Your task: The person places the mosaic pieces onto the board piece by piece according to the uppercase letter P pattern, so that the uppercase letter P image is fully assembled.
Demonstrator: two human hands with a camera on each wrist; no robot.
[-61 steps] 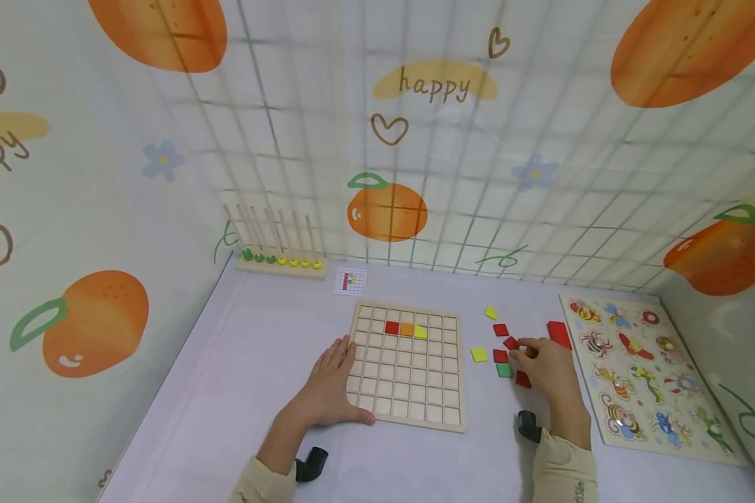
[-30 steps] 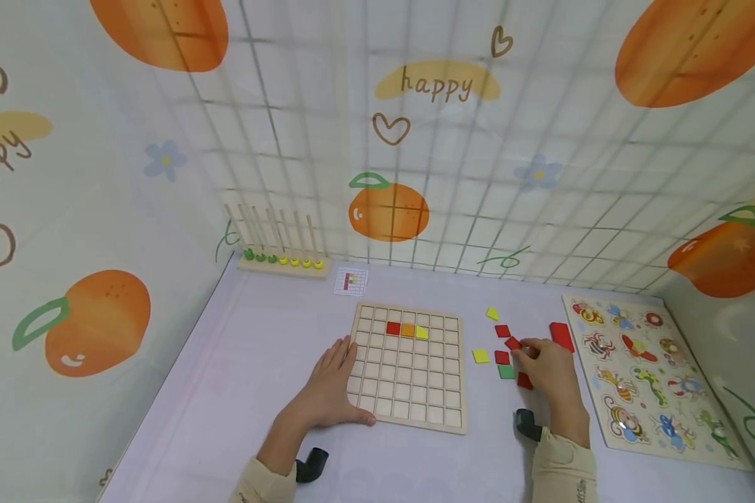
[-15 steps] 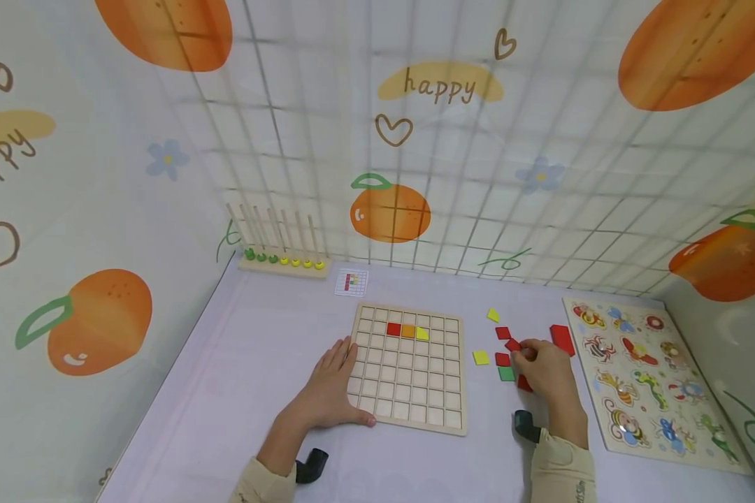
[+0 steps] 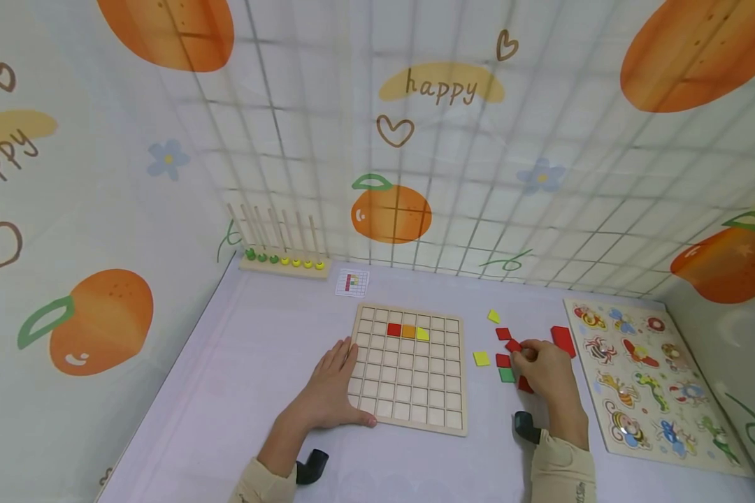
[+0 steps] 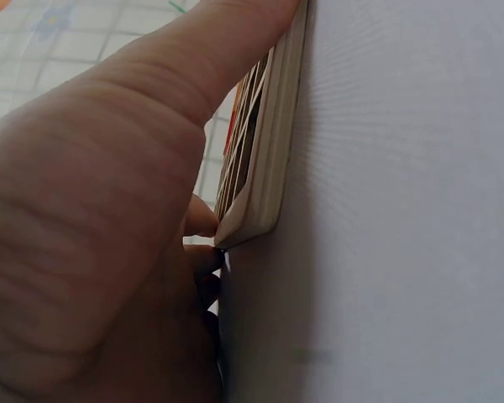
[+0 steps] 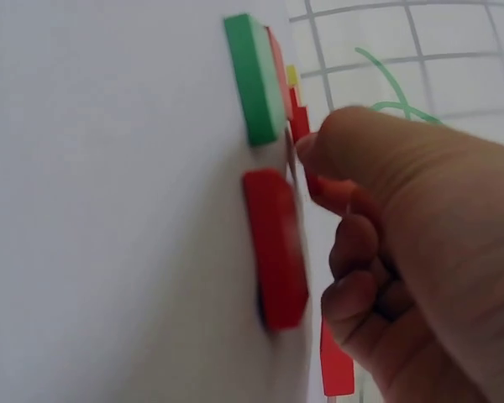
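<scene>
In the head view a square wooden grid board point(image 4: 409, 423) lies mid-table, with a red tile point(image 4: 393, 330), an orange tile point(image 4: 408, 332) and a yellow tile point(image 4: 422, 334) in one row of its cells. My left hand point(image 4: 330, 391) rests at the board's near left corner. Its fingers lie straight along the left side and the thumb is on the front edge. To the right, thumb and forefinger of my right hand point(image 4: 544, 367) pinch a small red tile point(image 4: 512, 346) close over the table. Beside that hand lie a green tile point(image 4: 506, 375) and a dark red tile point(image 4: 525, 384), also in the right wrist view.
More loose tiles, such as a yellow square point(image 4: 481, 359) and a yellow triangle point(image 4: 493, 316), lie right of the board. A red block point(image 4: 563, 341) touches an insect puzzle board point(image 4: 616, 412). Behind stand a bead-and-peg rack point(image 4: 283, 267) and a printed pattern card point(image 4: 352, 283).
The head view shifts very slightly. Both hands keep their places, and the right one stays on the same red tile.
</scene>
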